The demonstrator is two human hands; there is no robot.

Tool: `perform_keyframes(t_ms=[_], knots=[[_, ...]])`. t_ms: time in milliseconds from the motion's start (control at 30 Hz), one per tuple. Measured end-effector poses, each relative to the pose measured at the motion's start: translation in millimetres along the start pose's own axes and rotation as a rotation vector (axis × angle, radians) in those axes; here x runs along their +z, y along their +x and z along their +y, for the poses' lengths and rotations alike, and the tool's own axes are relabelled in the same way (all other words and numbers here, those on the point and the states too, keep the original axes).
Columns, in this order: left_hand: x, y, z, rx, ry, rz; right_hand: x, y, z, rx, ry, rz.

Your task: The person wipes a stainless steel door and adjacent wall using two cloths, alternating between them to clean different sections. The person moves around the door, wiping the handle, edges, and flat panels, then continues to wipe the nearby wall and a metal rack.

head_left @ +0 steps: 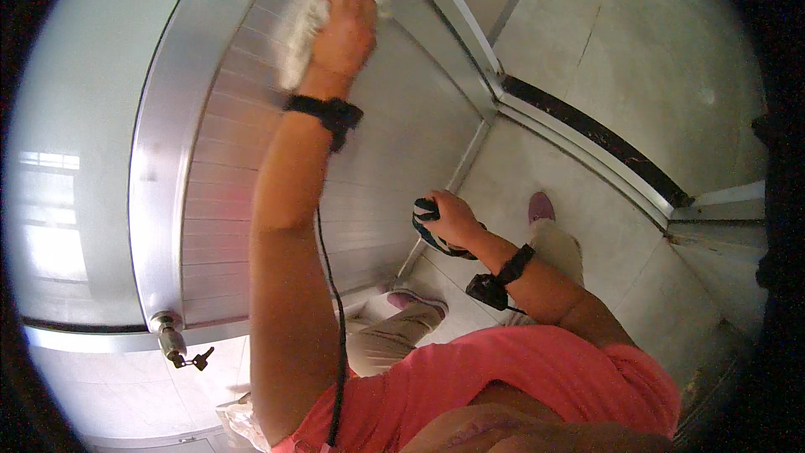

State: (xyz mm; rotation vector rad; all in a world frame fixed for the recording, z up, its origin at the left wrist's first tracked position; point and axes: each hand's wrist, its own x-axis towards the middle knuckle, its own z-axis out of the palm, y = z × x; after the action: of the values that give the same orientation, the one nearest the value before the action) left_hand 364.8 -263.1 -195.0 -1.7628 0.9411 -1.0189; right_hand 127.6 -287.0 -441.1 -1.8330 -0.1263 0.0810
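My left hand (346,28) is raised high and holds a white cloth (302,31) against the ribbed lower panel of a metal-framed door (220,138). Hand and cloth are slightly blurred. Lower down, near the door's bottom edge, my right hand (449,220) is closed around a dark, light-striped bundle (434,233), apparently fabric; its far side is hidden by the hand. Both wrists carry black straps with small devices, and a black cable runs along my left arm.
A knob lock with hanging keys (170,336) sticks out from the door's edge at lower left. Glass (69,138) fills the door's other part. A metal frame and dark threshold strip (597,138) cross the tiled floor at right. My feet stand beside the door. A plastic bag (239,418) lies at lower left.
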Motion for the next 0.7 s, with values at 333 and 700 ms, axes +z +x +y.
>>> perform_keyframes(t_ms=[333,700], knots=[[-1.4,-15.4,15.9,0.018,-0.479,0.082,4.0,1.5,1.1,-0.025,-0.027,-0.037],[-41.4,-15.4,-74.1,-0.076,-0.245,0.257,12.3,-1.4,1.1,-0.033,-0.06,-0.06]])
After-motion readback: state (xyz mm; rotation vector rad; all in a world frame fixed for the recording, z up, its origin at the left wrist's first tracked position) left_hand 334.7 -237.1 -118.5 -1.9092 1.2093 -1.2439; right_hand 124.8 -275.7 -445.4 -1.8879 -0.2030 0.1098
